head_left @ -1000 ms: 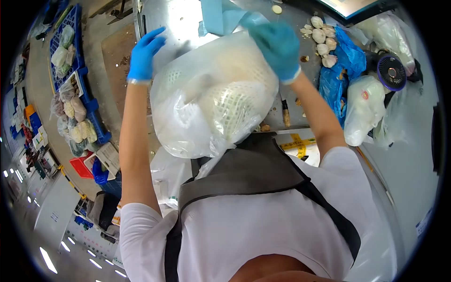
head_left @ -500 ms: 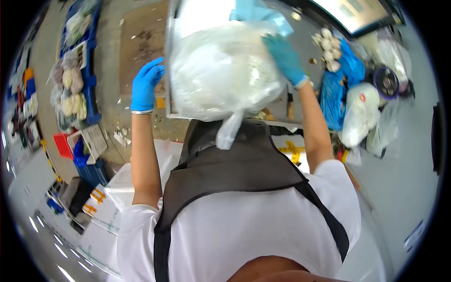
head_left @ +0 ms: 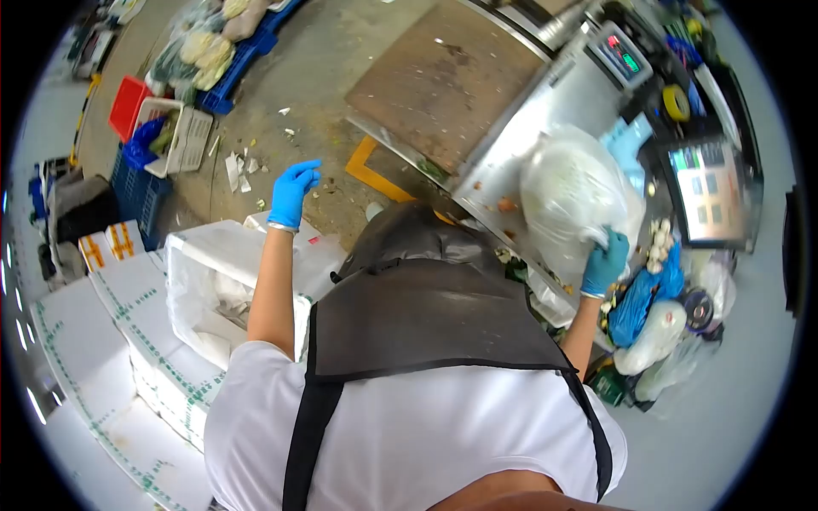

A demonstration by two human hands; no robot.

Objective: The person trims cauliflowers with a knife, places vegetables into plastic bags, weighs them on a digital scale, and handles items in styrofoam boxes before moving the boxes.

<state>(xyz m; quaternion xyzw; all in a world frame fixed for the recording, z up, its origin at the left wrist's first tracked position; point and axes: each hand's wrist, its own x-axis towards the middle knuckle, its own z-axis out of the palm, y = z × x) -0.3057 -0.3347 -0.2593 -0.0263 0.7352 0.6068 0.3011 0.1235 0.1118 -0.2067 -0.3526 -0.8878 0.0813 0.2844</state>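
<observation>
On my screen, the counter (head_left: 521, 129) looked like smooth, shiny metal; on it sat a glossy plastic bag (head_left: 554, 183); beside it, I saw a matt, stained platform (head_left: 447, 77) and a faintly shiny apron (head_left: 426, 328).

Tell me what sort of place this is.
Probably a produce-packing area: what looks like a rectangular grey digital scale, small white garlic-like bulbs and a bulging translucent plastic bag suggest it.

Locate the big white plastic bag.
In the head view, the big white plastic bag sits right of centre on the metal table, left of the lit screen, with the right hand at its near edge.
</observation>
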